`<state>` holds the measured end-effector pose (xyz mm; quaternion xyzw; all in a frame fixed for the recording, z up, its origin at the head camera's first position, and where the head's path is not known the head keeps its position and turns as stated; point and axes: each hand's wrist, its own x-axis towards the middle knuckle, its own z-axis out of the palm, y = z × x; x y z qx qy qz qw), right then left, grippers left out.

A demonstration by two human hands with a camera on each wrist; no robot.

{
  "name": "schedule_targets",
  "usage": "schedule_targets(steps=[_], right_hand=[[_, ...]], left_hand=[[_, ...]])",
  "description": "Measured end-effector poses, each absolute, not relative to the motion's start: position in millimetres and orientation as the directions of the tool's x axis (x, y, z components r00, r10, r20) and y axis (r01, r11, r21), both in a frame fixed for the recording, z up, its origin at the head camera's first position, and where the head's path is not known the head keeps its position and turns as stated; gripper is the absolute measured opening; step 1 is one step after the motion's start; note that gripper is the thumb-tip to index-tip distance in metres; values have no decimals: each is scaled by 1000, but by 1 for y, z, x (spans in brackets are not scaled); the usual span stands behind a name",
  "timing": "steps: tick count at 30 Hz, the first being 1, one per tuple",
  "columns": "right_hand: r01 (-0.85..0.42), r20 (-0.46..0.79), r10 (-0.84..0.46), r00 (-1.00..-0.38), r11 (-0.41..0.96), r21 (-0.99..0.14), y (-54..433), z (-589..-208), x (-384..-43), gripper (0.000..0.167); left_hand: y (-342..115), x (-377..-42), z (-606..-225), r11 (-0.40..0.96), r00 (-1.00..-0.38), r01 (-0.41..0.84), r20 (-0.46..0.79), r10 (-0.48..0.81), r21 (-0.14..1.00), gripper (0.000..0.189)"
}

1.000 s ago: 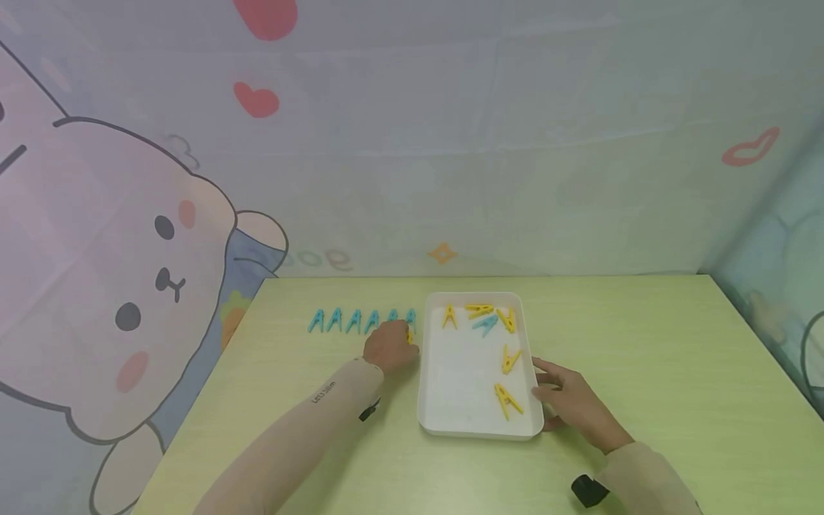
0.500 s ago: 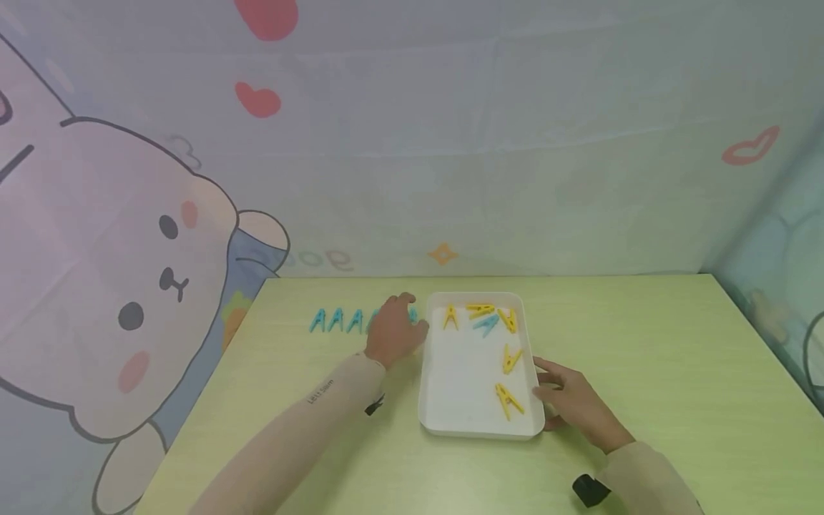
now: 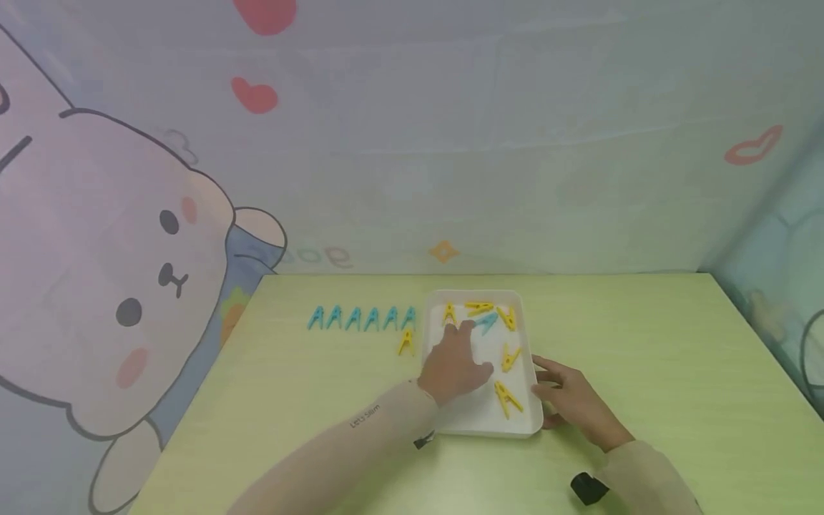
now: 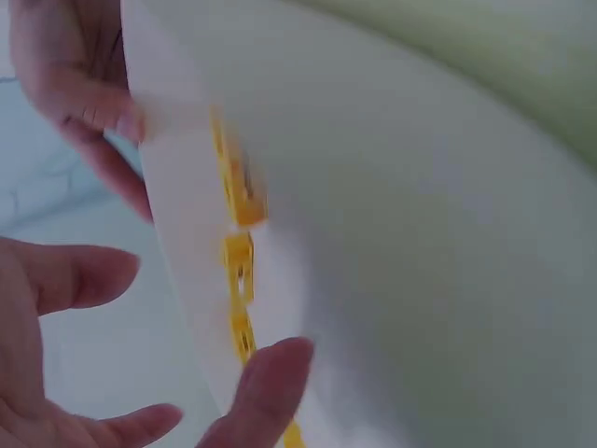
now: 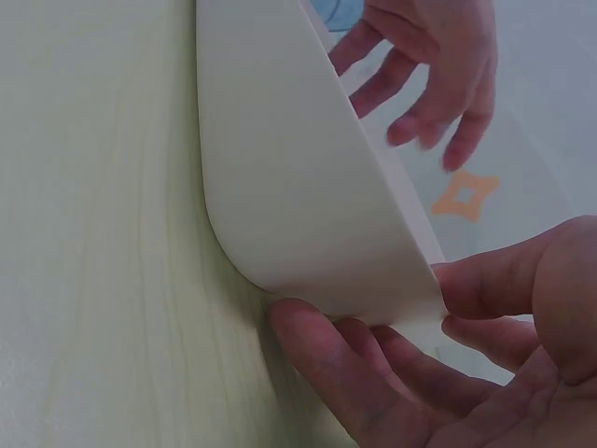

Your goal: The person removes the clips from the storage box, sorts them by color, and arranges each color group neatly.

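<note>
My left hand is over the white tray with its fingers spread and nothing between them, as the left wrist view also shows. Its fingertips are near a yellow clothespin and a blue clothespin inside the tray. Several more yellow clothespins lie at the tray's right and far sides. At the tray's right wall, my right hand grips the edge; the right wrist view has thumb and fingers at the rim and outer wall. Part of the tray floor is hidden under the left hand.
Left of the tray, several blue clothespins stand in a row on the pale green table. One yellow clothespin lies just below the row's right end. A printed cloth hangs behind the table.
My left hand let go of the yellow clothespin below the blue row, lifted off, and moved right over the tray. My right hand has stayed on the tray.
</note>
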<state>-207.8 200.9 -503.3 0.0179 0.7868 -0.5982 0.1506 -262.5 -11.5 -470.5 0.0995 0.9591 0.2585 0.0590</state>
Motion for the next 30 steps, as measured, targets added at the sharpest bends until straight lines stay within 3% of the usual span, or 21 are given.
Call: schedule_targets(steps=[10,18,30], right_hand=[[184,-232,-178,-956,253,-950,202,-502,-209,60],[208,-249,-170,-953,228,-951,202,-500,-209,60],[298,-331,-113,-937,237,-925,200,-499,-211,59]], left_hand=[[21,-241,-492,888,-936,241,-149,320,393,50],[37,-230,-493,911,-927,299,-140,348,286,34],[49,-226,-493,929,-934,290,-141,327,228,29]])
